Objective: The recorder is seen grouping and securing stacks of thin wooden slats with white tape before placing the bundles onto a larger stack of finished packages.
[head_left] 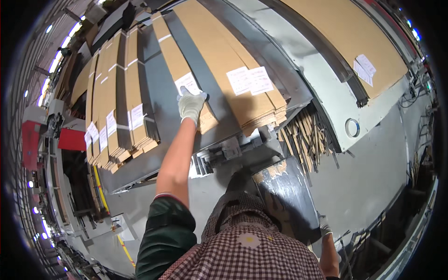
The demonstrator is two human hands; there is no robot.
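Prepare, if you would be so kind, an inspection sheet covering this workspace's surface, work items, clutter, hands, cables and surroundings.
Surface: grey table, partly covered.
Work items: narrow cardboard bundle bearing a white paper sheet; wide cardboard stack to its right; strapped cardboard bundles to its left.
Clutter: jumbled brown strips beside the table's right end.
Hands: left gloved hand lies on the narrow cardboard bundle, overlapping its sheet; right gloved hand is at the edge of a dark slab, grip unclear.
Cables: dark cord-like loops at far right, too small to identify.
Surroundings: pale table at right; red panel and yellow strip at left.
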